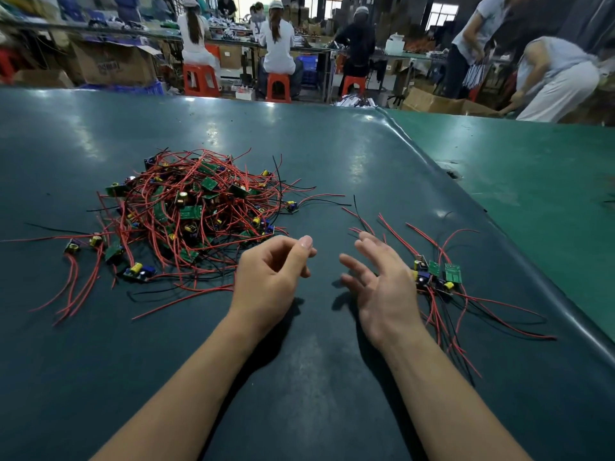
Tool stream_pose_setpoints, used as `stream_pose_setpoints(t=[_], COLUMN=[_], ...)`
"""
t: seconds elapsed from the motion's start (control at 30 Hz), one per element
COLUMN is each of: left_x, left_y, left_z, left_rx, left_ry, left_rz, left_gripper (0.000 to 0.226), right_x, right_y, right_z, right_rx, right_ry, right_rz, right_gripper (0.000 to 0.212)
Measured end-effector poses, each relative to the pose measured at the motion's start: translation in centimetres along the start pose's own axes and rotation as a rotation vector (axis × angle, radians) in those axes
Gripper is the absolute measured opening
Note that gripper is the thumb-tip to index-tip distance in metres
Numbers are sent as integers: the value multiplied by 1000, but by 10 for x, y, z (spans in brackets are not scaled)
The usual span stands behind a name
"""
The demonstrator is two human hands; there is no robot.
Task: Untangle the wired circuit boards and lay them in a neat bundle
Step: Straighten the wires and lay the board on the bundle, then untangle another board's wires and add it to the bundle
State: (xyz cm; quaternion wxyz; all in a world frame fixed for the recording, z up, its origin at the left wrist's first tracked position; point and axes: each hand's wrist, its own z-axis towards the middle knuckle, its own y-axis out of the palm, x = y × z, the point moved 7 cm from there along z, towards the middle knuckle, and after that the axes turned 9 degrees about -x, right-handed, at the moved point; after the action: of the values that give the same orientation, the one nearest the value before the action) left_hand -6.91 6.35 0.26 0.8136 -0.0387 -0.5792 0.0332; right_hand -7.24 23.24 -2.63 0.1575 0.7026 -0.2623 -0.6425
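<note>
A dark green table mat (pixel 332 154) covers the near work surface; a lighter green mat (pixel 532 168) adjoins it at right. Beyond, three seated workers face away on orange stools (pixel 200 80), at a long cluttered bench (pixel 233 41). Cardboard boxes (pixel 113 63) stand at left; a blue crate (pixel 307 63) sits under the bench. At right, two standing persons bend over an open carton (pixel 442 103).

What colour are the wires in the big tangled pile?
Mostly red, a few black; wires show best in the head view.
</note>
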Motion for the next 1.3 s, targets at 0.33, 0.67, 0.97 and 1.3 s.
stream_pose_setpoints(t=[0.33, 0.67, 0.97, 1.3], left_x=[18, 1, 29, 40], left_y=[-72, -89, -81, -21], left_z=[-3, 3, -3, -10], left_rx=[422, 384, 490, 175], left_ry=[-92, -240, 189, 576], left_rz=[1093, 1056, 983, 801], left_gripper=[28, 47, 17, 13], right_x=[-17, -13, -13, -4], right_y=[-21, -3, -2, 33], right_z=[17, 11, 11, -5], right_rx=[132, -51, -88, -457], right_ry=[-150, -235, -248, -401], right_rz=[-88, -436, -499, -948], right_gripper=[15, 19, 18, 49])
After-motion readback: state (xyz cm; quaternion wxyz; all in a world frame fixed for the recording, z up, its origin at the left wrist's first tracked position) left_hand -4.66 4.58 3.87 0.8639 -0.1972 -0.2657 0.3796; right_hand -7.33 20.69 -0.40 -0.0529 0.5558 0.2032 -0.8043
